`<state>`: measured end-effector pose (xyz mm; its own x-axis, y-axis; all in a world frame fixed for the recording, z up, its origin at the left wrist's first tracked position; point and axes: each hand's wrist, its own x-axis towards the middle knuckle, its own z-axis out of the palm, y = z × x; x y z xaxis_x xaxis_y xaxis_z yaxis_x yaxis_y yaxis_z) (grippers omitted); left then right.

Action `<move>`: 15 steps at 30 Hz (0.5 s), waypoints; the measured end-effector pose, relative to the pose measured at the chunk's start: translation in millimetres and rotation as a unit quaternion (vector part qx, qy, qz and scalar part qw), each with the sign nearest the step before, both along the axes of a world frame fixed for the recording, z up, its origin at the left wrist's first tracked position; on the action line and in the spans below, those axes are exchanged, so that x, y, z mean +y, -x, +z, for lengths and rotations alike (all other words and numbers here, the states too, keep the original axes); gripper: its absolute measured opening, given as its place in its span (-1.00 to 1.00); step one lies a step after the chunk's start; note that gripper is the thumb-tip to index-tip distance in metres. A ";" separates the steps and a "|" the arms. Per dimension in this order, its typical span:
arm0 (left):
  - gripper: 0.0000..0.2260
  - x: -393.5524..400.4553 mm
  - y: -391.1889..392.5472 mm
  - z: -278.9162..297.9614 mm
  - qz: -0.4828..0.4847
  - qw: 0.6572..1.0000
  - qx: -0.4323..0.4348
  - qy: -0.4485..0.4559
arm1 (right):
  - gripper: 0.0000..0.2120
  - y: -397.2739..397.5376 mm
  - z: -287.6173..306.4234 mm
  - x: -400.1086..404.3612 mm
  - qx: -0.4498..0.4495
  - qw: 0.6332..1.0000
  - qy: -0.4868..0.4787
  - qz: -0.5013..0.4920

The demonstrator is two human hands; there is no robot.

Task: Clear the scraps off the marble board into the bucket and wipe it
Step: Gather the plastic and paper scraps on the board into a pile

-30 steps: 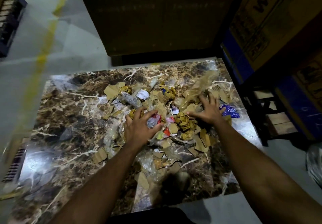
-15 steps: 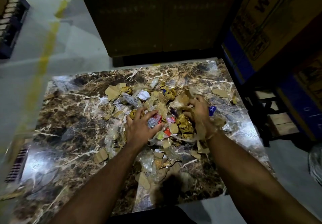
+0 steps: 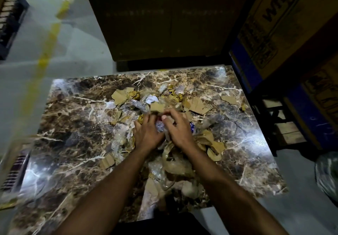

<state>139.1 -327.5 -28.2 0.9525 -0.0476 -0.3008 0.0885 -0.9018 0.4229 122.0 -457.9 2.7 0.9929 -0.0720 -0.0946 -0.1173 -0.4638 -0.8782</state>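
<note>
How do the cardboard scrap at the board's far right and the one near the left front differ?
The far-right cardboard scrap lies flat, alone, away from the pile. The left-front cardboard scrap is ridged and sits beside clear plastic wrap. Both are tan, torn, and untouched on the marble board.

The brown, white-veined marble board [image 3: 76, 125] is polished and glossy, throwing back bright glare. On it lie matt tan torn cardboard pieces [image 3: 196, 105], crinkled clear plastic film [image 3: 159, 172] and shiny crumpled gold foil wrappers [image 3: 134, 94]. The grey floor [image 3: 73, 51] looks smooth.
</note>
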 end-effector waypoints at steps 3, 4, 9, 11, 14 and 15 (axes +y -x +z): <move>-0.31 9.5 -3.2 -1.0 -0.008 0.997 0.026 0.076 | -0.62 9.3 -2.2 26.7 -0.027 0.999 0.045 0.010; -0.28 14.7 -3.1 -2.3 -0.013 0.992 0.024 0.120 | -0.61 9.2 -5.7 32.1 -0.049 0.997 0.055 0.016; -0.23 33.9 -3.4 -22.7 0.039 0.963 0.025 0.264 | -0.58 3.7 -42.9 36.4 -0.074 0.987 0.143 0.030; -0.29 35.1 0.2 -15.2 0.047 0.949 0.051 0.306 | -0.59 4.5 -47.5 32.6 -0.085 0.981 0.174 0.021; -0.58 29.2 10.6 16.5 0.087 0.878 0.038 0.469 | -0.63 3.7 -46.0 28.5 -0.105 0.974 0.200 0.019; -0.59 25.3 11.9 20.2 0.090 0.873 0.029 0.478 | -0.65 3.0 -43.7 29.4 -0.106 0.975 0.197 0.021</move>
